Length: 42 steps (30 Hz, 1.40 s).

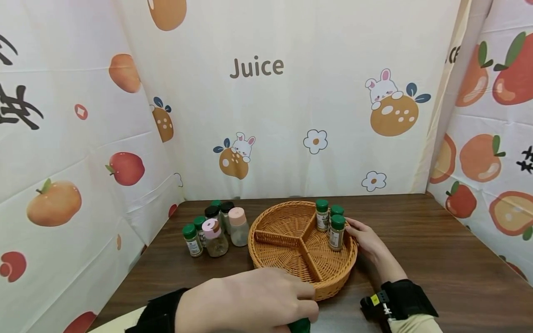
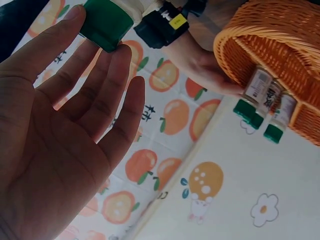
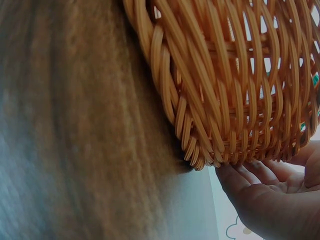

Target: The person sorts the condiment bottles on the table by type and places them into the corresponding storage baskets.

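Observation:
My left hand (image 1: 250, 296) is low in front of the basket, pinching a spice jar by its green cap (image 2: 107, 24) between thumb and fingertips; most of the jar is out of sight in the head view. My right hand (image 1: 368, 243) holds the right side of a round wicker basket (image 1: 272, 263), its fingers (image 3: 240, 182) against the woven wall. Three dividers split the basket into three compartments. Several green-capped spice jars stand in the right compartment, among them a front jar (image 1: 336, 236) and a back jar (image 1: 322, 217).
Left of the basket stands a group of jars: a green-capped jar (image 1: 193, 243), a pink-capped jar (image 1: 214, 240), a peach-capped jar (image 1: 238, 229) and black-capped ones (image 1: 226, 208). All stand on a dark wooden table (image 1: 437, 240), with a printed curtain (image 1: 283, 115) behind.

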{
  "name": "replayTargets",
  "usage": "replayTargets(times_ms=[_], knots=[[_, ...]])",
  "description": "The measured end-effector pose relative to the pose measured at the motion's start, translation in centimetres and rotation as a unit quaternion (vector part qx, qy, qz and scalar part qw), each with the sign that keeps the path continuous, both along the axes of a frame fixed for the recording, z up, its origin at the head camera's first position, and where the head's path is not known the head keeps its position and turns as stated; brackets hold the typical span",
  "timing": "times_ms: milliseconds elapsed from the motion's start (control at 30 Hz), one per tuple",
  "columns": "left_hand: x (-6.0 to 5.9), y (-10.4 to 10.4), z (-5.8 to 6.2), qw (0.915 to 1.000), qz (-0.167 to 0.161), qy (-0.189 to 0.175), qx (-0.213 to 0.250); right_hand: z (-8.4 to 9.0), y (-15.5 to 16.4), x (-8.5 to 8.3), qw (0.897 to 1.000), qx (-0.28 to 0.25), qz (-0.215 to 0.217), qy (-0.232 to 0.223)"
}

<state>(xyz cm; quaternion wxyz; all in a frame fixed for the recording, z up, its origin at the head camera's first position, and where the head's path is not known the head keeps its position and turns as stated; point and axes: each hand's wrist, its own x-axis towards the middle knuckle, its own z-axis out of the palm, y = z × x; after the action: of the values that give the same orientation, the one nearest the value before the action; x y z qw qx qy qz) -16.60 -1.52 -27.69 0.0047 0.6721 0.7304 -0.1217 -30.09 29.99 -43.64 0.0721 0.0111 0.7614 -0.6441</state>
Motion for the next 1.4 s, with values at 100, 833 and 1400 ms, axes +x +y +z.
replayTargets(times_ms=[100,833,1400], knots=[[-0.1,0.7,0.1,0.9998,-0.003,-0.018,0.000,0.0,0.0,0.0,1.000,-0.001,0.002,0.003],[-2.9,5.0,1.6,0.9995,0.020,-0.021,-0.012,-0.5,0.3,-0.1,1.000,-0.005,0.002,0.010],[-8.2,7.1,2.0,0.9903,0.120,-0.060,0.035,-0.2,0.3,0.0,1.000,-0.014,-0.004,0.010]])
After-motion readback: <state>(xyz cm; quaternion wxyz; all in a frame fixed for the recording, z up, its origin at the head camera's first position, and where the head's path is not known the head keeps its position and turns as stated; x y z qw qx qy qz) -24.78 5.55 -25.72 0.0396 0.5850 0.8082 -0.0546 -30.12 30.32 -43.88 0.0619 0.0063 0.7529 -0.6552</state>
